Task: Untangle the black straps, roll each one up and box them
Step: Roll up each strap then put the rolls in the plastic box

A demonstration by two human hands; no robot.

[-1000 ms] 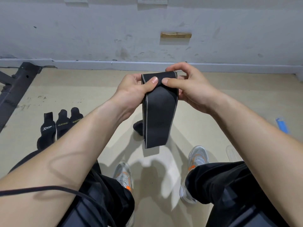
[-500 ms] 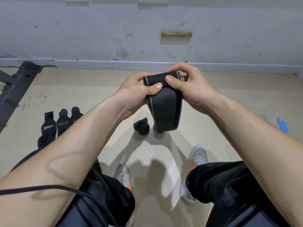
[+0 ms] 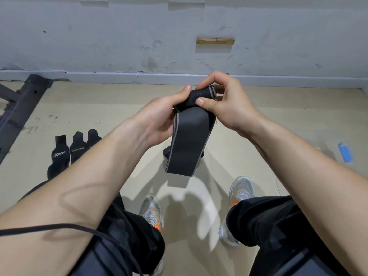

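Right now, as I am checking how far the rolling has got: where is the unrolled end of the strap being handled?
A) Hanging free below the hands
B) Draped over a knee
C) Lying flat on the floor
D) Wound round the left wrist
A: the left hand and right hand grip the rolled top of the black strap, and its flat tail hangs free below them.

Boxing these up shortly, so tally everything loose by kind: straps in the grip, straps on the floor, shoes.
Held strap: 1
Floor straps at left: 3
Black bundle on the floor, partly hidden behind the held strap: 1
Shoes: 2
Total: 7
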